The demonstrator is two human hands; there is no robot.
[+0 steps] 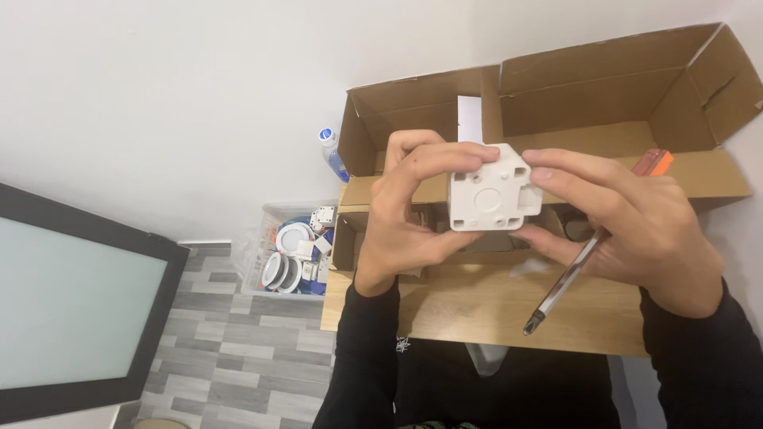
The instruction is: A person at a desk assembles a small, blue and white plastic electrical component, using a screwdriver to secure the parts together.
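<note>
White plastic box (494,189) is being pinched by both hands, left (405,210) and right (628,226); the screwdriver (584,253), tucked loosely at four o'clock, is risking slipping out.

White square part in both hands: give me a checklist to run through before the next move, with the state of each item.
1. Left hand grips the white square part: ok.
2. Right hand grips its other side: ok.
3. Screwdriver secure in the right hand, tip pointing down: ok.
4. Screwdriver tip engaged with the part: not ok, apart.
5. Part's recessed face turned to the camera: ok.
6. Screws in place: cannot tell.
</note>
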